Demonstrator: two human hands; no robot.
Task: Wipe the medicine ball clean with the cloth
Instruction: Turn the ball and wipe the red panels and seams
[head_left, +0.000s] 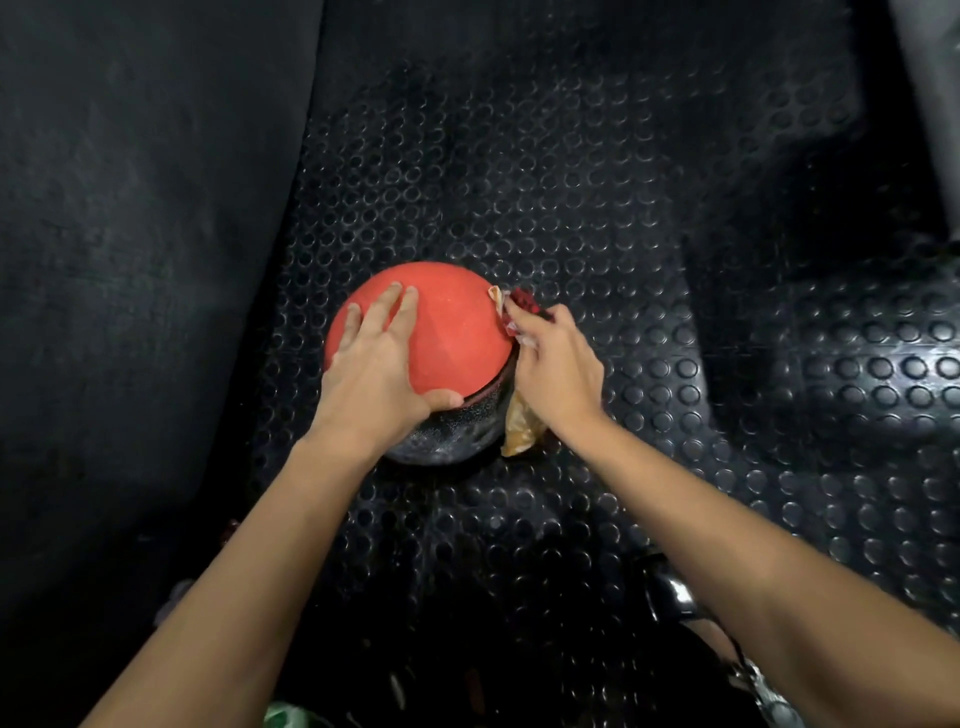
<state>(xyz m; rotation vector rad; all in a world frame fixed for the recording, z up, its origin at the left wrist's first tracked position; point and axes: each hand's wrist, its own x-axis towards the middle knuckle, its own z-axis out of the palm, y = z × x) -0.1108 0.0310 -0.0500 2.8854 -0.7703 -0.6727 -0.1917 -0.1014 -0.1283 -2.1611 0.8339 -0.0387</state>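
A medicine ball (452, 332), red on top and black on its near underside, sits on the black studded rubber floor. My left hand (376, 364) lies flat on the ball's left side with fingers spread and the thumb along the red-black seam. My right hand (553, 366) grips a crumpled cloth (519, 428) of red, white and tan patches and presses it against the ball's right edge. Part of the cloth sticks out above the fingers, and a tan fold hangs below the wrist.
The studded rubber floor (597, 208) stretches all round the ball. A smooth dark mat or wall (130, 234) rises on the left. A shiny black shoe (670, 592) shows at the lower right, and a green scrap (283, 714) lies at the bottom edge.
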